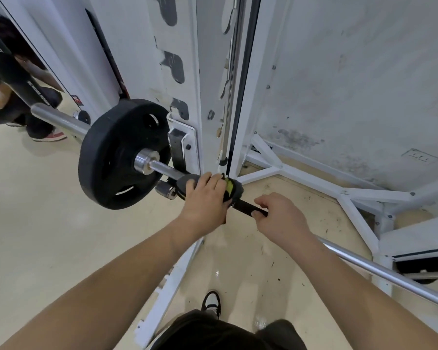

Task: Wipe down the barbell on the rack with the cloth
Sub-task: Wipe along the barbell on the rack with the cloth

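The bar (390, 270) runs across the rack (213, 72) from the lower right up to the left, just in front of the white upright. A dark cloth (234, 189) with a yellow patch is wrapped on the bar beside that upright. The left hand (205, 200) grips it, fingers curled over the top. The right hand (278, 215) sits just beside it, fingers closed round a black stretch of the bar. A black plate (116, 157) hangs on the bar's left end, beyond the cloth. Below lie the pale floor (36, 223) and one shoe (211, 303). A stained wall (352, 72) stands to the right.
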`<state>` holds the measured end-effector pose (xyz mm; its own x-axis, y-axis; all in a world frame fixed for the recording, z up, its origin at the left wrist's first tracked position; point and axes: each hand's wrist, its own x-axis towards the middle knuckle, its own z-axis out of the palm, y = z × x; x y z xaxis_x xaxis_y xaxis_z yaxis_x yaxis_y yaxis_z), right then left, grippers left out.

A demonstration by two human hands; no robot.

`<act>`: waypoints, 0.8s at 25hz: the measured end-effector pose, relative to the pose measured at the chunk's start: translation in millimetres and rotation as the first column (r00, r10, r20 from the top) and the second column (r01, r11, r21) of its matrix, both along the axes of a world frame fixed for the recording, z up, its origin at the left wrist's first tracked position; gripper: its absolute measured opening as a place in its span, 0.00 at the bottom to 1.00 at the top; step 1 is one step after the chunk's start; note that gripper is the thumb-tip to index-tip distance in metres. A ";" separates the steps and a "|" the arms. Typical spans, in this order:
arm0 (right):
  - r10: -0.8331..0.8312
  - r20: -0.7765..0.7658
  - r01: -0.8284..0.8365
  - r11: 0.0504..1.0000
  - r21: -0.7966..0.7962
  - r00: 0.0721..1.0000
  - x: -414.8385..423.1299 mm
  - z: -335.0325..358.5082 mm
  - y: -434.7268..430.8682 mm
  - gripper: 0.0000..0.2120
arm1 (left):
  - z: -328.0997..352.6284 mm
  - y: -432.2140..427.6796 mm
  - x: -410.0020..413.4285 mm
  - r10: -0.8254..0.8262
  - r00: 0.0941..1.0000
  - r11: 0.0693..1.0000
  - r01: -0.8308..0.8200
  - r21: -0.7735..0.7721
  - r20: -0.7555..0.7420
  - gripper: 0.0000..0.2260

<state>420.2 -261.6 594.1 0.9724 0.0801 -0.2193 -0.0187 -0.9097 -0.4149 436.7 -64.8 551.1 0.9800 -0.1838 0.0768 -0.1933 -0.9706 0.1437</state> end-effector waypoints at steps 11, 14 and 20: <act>-0.002 -0.007 0.000 0.983 -0.186 1.000 19.6 -7.3 11.8 0.04 | -9.2 -23.4 -5.4 -0.230 0.970 0.917 0.243 -0.315 0.078 0.13; -0.034 -0.039 0.028 0.991 -0.132 0.999 21.7 -5.2 11.2 0.03 | -9.0 34.9 17.4 -0.170 0.985 0.951 0.166 -0.260 0.010 0.20; -0.020 0.040 0.026 0.985 -0.170 0.999 17.2 -10.2 15.0 0.03 | -13.2 -19.0 -16.2 -0.041 0.990 0.920 0.090 -0.381 0.134 0.14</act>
<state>437.4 -246.6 583.9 0.9813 0.0220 -0.1911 -0.0279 -0.9666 -0.2547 420.4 -83.8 537.9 0.9454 -0.1795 0.2721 -0.2942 -0.8291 0.4754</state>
